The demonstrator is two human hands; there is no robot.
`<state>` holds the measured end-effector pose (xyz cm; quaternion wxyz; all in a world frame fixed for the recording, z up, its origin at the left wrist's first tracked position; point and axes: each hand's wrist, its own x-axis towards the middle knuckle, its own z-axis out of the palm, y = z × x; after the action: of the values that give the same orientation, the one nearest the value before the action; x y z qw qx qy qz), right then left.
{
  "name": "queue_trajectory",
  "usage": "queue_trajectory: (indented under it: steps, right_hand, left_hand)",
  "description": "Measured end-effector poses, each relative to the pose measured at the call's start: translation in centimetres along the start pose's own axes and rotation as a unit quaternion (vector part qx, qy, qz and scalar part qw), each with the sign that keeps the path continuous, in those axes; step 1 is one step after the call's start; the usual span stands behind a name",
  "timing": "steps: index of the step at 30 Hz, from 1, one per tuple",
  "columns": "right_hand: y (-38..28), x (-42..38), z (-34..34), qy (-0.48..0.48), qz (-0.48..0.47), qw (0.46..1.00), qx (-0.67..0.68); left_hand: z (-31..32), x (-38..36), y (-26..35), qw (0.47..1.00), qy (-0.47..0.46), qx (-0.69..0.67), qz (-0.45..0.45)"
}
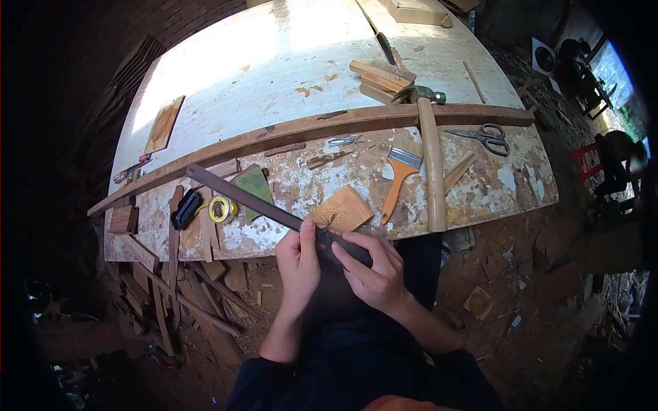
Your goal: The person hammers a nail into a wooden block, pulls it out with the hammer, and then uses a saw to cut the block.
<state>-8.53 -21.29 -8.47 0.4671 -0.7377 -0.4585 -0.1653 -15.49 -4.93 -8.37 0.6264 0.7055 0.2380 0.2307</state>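
On the counter [274, 61]: one hammer [430, 157], one paintbrush [397, 179], one pair of scissors [488, 137], one tape measure [221, 209], one long dark strip [240, 195] and two hands, left [299, 264] and right [373, 270].

Brush [398, 179] lies on desk [274, 61], left of hammer [430, 157]; scissors [485, 136] right of hammer. Tape measure [221, 209] far left.
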Motion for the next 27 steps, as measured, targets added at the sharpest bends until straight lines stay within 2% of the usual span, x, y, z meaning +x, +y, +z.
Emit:
queue_trajectory:
  steps: [2,5,8,10,14,17,18,21,22,25,27]
  right_hand:
    - [-0.5,0.4,-0.6,-0.003,0.013,1.000,0.018]
    - [0.4,-0.1,-1.5,-0.006,0.025,0.995,0.097]
    - [1.0,-0.4,-1.5,0.018,0.065,0.992,0.103]
    - [1.5,-0.4,-1.7,0.025,0.091,0.986,0.139]
    - [1.8,-0.9,-3.0,-0.055,0.240,0.937,0.246]
    - [2.0,-1.1,-4.0,-0.152,0.234,0.924,0.262]
    - [1.7,-1.2,-3.6,-0.154,0.221,0.910,0.315]
    - [3.2,-4.2,-3.5,-0.230,0.285,0.818,0.444]
    - [2.5,-4.2,-3.4,-0.181,0.276,0.833,0.444]
    - [2.6,-5.0,-3.6,-0.182,0.244,0.874,0.378]
    - [3.0,-7.9,-3.1,-0.148,0.334,0.781,0.506]
  left_hand:
    - [0.9,0.0,-0.1,0.999,0.023,-0.045,0.016]
    - [1.8,-0.4,0.4,0.996,0.004,-0.084,0.028]
    - [0.7,-0.6,0.2,0.992,-0.065,0.078,0.078]
    - [1.3,-0.7,2.3,0.981,-0.095,0.093,0.140]
    - [2.1,-0.9,3.5,0.966,-0.149,0.072,0.201]
    - [2.7,-1.0,3.2,0.955,-0.200,0.044,0.212]
    - [3.2,-1.2,3.5,0.950,-0.211,0.047,0.225]
    - [3.9,-1.4,3.0,0.935,-0.253,0.031,0.246]
    - [4.0,-1.3,2.9,0.931,-0.257,0.035,0.255]
    - [4.0,-1.3,2.3,0.926,-0.276,0.044,0.253]
    - [4.0,-1.4,1.8,0.920,-0.283,0.065,0.263]
